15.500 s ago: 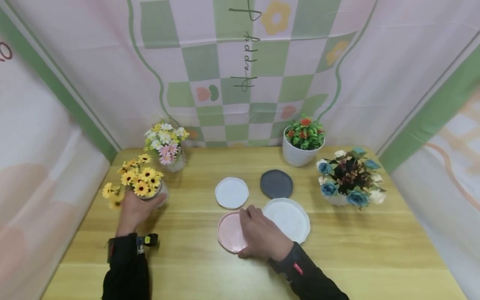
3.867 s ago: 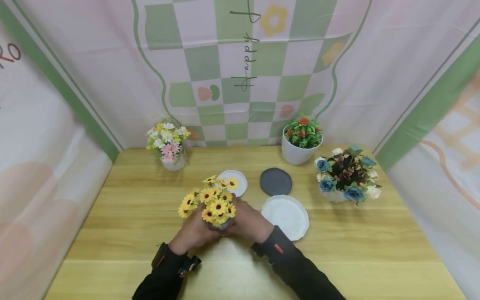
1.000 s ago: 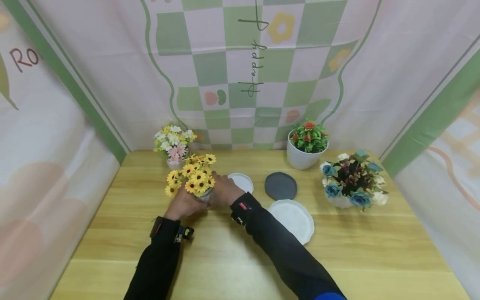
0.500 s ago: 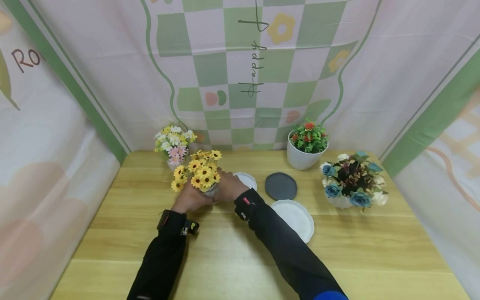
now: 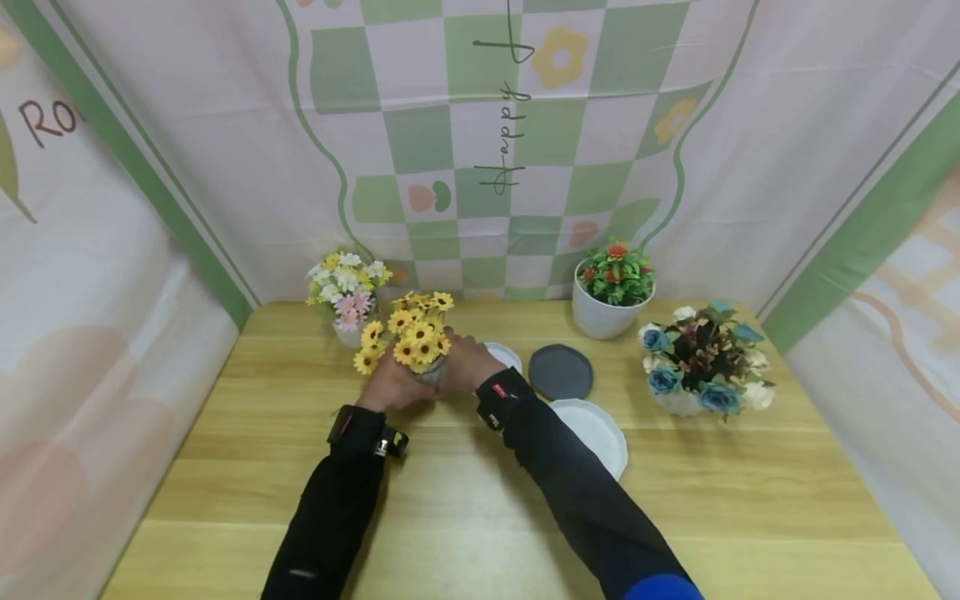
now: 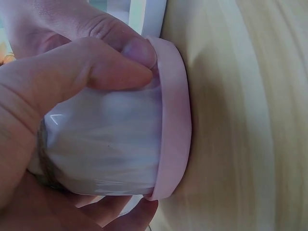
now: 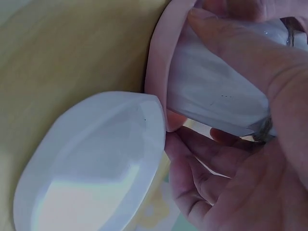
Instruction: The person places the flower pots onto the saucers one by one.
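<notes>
The left hand (image 5: 396,386) and right hand (image 5: 467,364) clasp the yellow-flower pot (image 6: 103,139) from opposite sides, apparently keeping it steady in the pink plate (image 6: 176,125), left of middle toward the back edge of the surface (image 5: 480,517).

So it's a bunch of yellow daisy-type flowers with dark centers (image 5: 420,335) in a pale glossy round pot (image 6: 106,139), with brown cord (image 6: 45,166) tied round its upper part. Pot looks upright, squeezed between the left grip (image 5: 397,385) and right grip (image 5: 467,365); one cluster flops out over the left one. Under it there's a pink low-rimmed plate (image 6: 176,115), pot base inside the rim, fingers of both grips touching that rim. Can't tell if the plate's fully resting on the tabletop (image 5: 465,517).
</notes>
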### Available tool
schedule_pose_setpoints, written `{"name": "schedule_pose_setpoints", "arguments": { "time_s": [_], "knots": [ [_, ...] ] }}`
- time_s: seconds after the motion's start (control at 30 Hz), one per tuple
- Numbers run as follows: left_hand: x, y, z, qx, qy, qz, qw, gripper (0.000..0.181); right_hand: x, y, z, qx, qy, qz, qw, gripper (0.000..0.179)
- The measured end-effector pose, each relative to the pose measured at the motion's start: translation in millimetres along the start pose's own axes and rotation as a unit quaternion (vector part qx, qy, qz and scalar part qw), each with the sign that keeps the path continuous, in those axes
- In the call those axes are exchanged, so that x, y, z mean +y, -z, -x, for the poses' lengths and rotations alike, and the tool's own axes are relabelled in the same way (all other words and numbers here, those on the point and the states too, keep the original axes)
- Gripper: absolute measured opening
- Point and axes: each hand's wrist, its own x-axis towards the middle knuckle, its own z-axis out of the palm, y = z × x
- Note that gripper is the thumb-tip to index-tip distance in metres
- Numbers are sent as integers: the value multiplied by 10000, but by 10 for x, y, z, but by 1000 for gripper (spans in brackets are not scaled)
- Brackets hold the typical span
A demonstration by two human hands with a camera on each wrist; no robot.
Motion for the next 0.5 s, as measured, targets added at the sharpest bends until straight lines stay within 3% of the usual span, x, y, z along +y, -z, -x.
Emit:
{"name": "schedule_pose_setpoints", "arguments": {
  "time_s": [0.23,0.5],
  "knots": [
    [55,-24,-114,-108,233,-72,9996,98,57,60,-41,11,-126,-116,9999,111],
    [46,-69,-275,-149,39,-372,9992,96,161,106,-106,63,-116,-104,9999,105]
  ]
}}
